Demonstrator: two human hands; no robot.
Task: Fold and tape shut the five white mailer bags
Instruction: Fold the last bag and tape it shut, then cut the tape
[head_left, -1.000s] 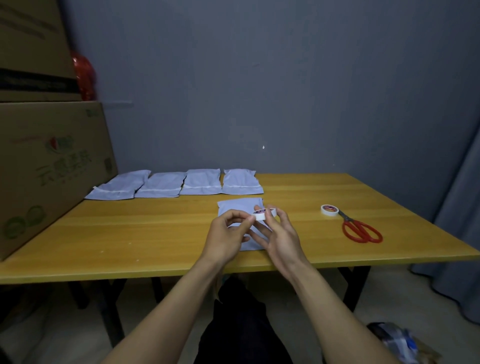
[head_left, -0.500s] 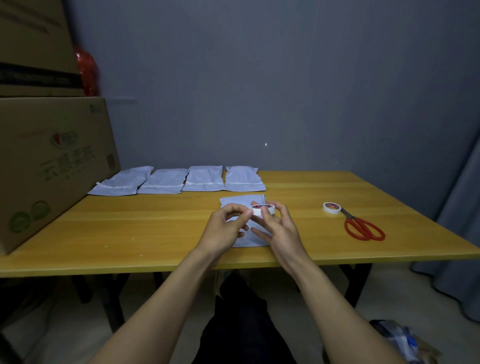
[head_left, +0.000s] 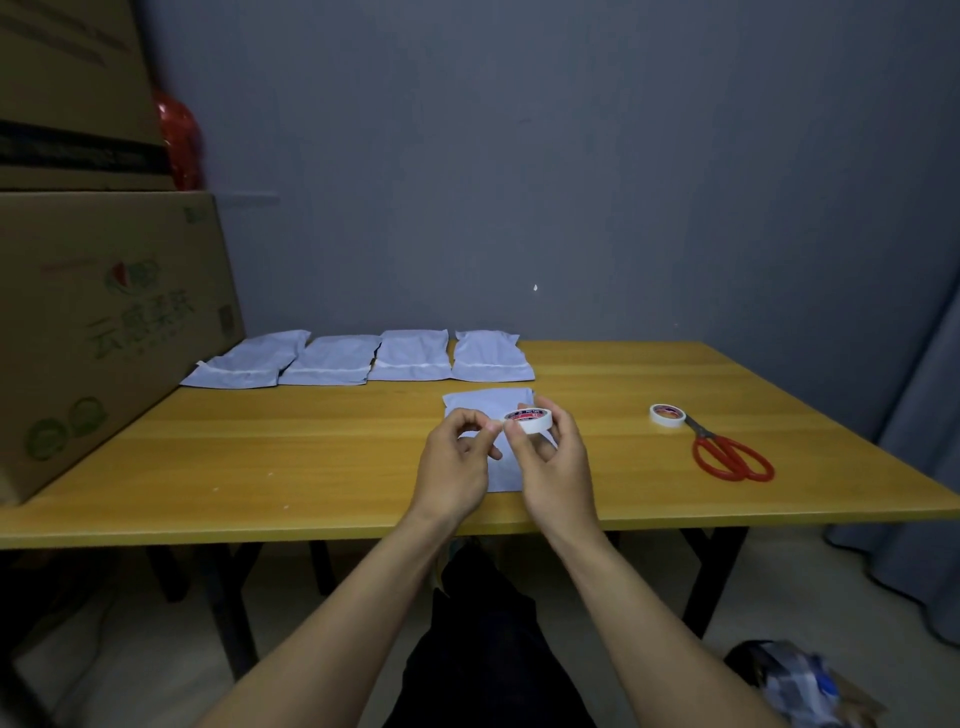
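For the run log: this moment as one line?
right hand: holds small white tape roll | left hand: pinches at roll's edge | flat white mailer bag: on wooden table, under hands

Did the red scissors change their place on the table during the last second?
No. The red scissors lie where they did, with the blade tips at the spare tape roll, near the right edge of the table.

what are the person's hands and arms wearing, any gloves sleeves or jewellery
Nothing worn shows. The left hand and right hand are ungloved, no ring, watch or bracelet visible; both forearms are uncovered to the picture's edge, no sleeve.
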